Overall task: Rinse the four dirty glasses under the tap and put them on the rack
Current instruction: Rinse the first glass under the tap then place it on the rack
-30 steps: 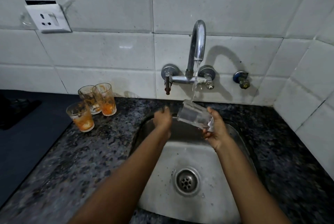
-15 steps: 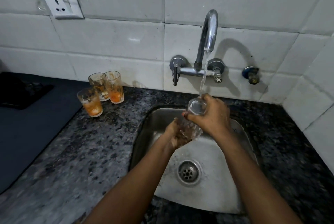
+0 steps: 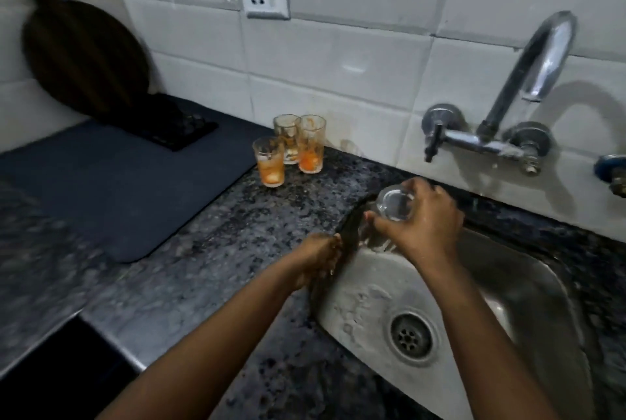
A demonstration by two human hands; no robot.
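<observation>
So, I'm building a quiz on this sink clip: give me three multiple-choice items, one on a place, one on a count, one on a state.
1. Where do the orange-stained dirty glasses stand?
A. in the steel sink
B. on the speckled granite counter by the white tiled wall
C. on the dark mat

2. How many stained glasses wait there?
A. one
B. three
C. five

3. What does the right hand hold?
A. nothing
B. a sponge
C. a clear rinsed glass

Key: 1 B, they stand on the counter, left of the sink; 2 B, three show; 3 C, fingers curl round the clear glass, while the left hand holds nothing.
</observation>
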